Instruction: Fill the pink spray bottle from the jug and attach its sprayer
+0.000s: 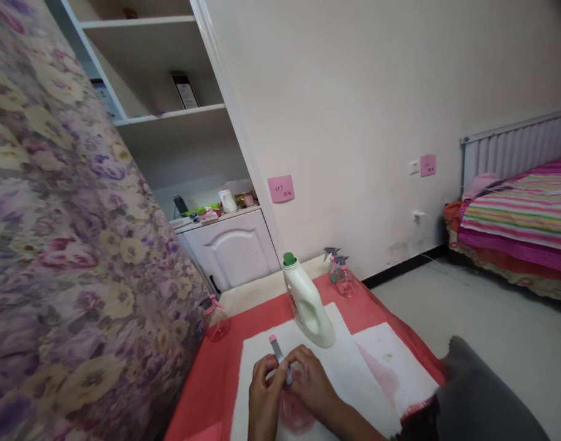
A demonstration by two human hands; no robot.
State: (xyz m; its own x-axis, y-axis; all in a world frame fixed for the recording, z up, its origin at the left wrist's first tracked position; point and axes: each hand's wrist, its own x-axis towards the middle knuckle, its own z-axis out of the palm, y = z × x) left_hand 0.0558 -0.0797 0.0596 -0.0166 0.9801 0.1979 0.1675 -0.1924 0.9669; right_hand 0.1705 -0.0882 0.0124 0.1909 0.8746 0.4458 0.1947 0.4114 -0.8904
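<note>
A grey spray head (277, 349) with a pink tip is pinched between the fingers of my left hand (264, 387) and my right hand (316, 381), which are close together. Just below them stands a clear, pink-tinted spray bottle (295, 415), its neck hidden by my fingers. I cannot tell whether the spray head is seated on it. Beyond my hands a large pale-green detergent jug (307, 304) with a green cap rests on the white sheet (257, 349).
More spray bottles stand on the red tablecloth (274, 309): one spray bottle (216, 321) at left, another (345, 283) at back right beside a greenish one. A stained white cloth (391, 361) lies at right. A floral curtain (78, 245) hangs close on the left.
</note>
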